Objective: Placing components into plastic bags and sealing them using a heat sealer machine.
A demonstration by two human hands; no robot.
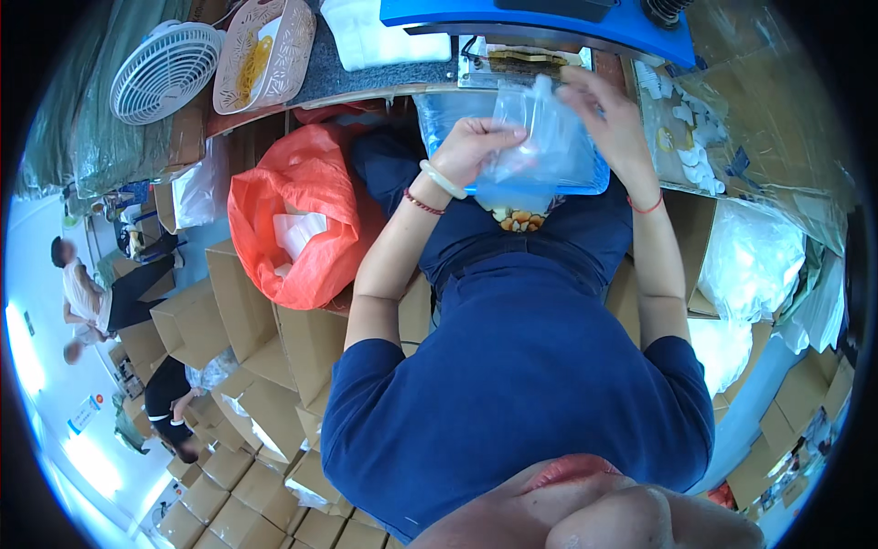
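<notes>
Both hands are gripping a clear, floppy plastic bag over the far worktop: left hand pinching its left edge, right hand clamping its top. Slippery film could be sliding from either grip.

One clear plastic bag — two hands on it; one fan, one basket, one orange sack.

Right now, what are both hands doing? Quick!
Left hand: fingers closed on the left edge of the clear floppy plastic bag.
Right hand: fingers gripping the same bag's top right.
</notes>
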